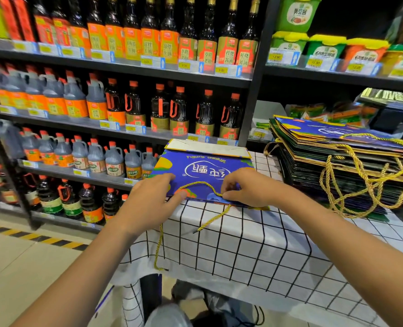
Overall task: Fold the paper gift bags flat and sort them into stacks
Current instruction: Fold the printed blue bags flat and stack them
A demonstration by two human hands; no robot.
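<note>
A blue paper gift bag (202,166) with white lettering lies flat on the checked tablecloth (254,244), its white base fold at the far end. My left hand (153,201) rests on the bag's near left corner with fingers stretched forward. My right hand (245,187) has its fingers curled at the bag's near edge, pinching the gold rope handle (202,184). A second gold cord (209,219) trails off the near edge and down over the table's side. To the right stands a tall stack of folded bags (337,166) with gold handles hanging loose.
Shelves of soy sauce bottles (129,107) rise just behind and left of the table. Green and orange tubs (325,50) fill the upper right shelf. The floor at left has a yellow-black hazard stripe (30,237). The table's left edge drops off near my left forearm.
</note>
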